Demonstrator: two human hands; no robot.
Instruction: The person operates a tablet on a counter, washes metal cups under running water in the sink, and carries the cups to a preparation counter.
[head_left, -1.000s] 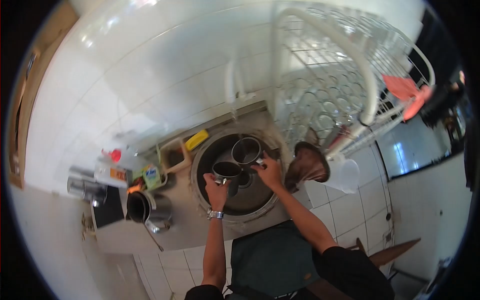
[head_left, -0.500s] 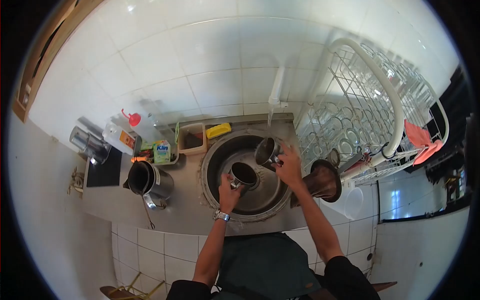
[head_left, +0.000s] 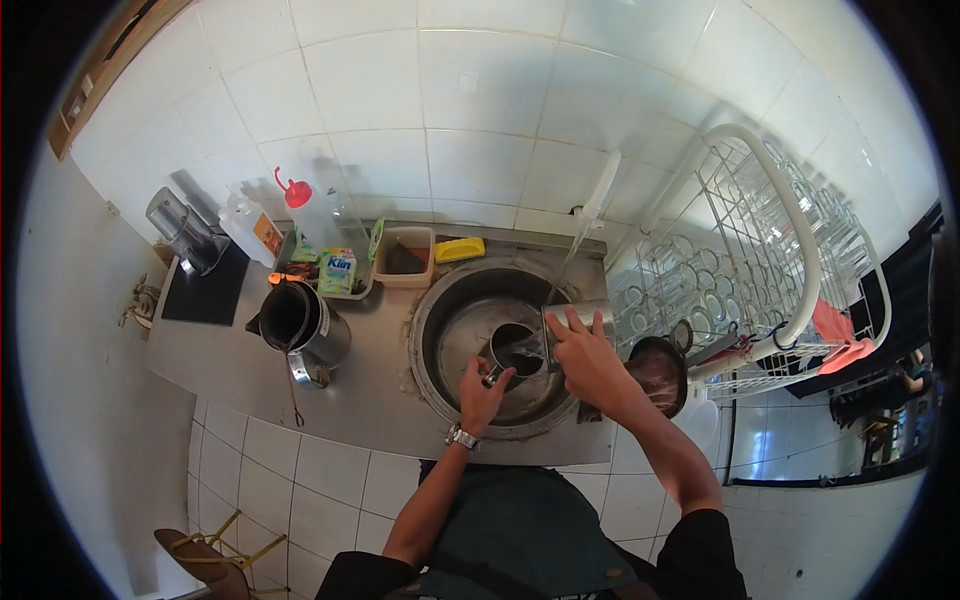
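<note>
Tipping sideways over the sink [head_left: 437, 398], the metal cup [head_left: 577, 317] in your right hand [head_left: 590, 362] has its mouth turned toward a second cup [head_left: 514, 349], and water appears to spill from one into the other. Your right fingers are closed around the first cup's side. Your left hand [head_left: 482, 397] grips the second cup by its handle, fingers pinched closed, holding it inside the sink's rim. The tap [head_left: 598, 190] is running, its thin stream coming down beside the tilted cup.

Behind the sink on the counter [head_left: 385, 405] lies a yellow sponge [head_left: 460, 249], near a plastic tub [head_left: 428, 270]. Left of the tub, a tray [head_left: 360, 290] holds a green-and-white packet [head_left: 337, 271], with a red-topped bottle [head_left: 298, 200] close by. A metal pitcher [head_left: 327, 342] stands in front of the tray. To your right, a white wire rack [head_left: 806, 250] carries many glasses [head_left: 700, 287], and a pink cloth [head_left: 842, 336] hangs from its edge.
</note>
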